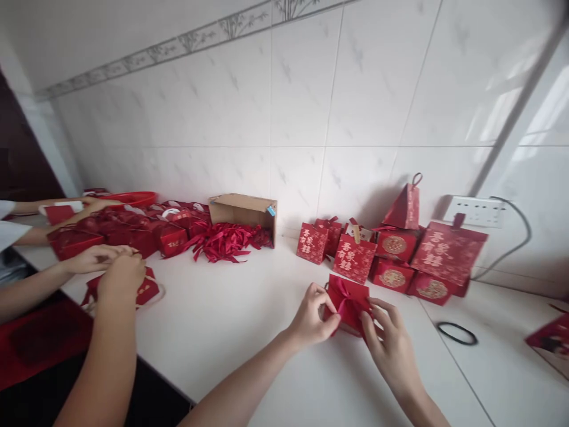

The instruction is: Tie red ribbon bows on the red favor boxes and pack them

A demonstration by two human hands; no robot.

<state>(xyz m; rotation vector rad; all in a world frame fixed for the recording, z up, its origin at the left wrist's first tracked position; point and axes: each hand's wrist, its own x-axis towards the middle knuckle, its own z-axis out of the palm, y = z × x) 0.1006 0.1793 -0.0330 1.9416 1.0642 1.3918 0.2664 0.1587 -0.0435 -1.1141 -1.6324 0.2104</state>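
A small red box [354, 290] with a red ribbon bow [345, 300] on it stands on the white table in front of me. My left hand [314, 317] is at the box's left side, thumb and index finger pinched on the ribbon's left end. On the opposite side, my right hand [390, 332] has its thumb and fingers closed at the right edge, by the ribbon; the fingertips are partly hidden, so what they pinch is hard to make out.
Red gift boxes [393, 252] are stacked behind on the right, near a power strip [475, 212]. A black band [457, 333] lies to the right. Left are a cardboard box [242, 203], red ribbons [224, 240], more boxes [171, 237] and other people's hands [120, 273].
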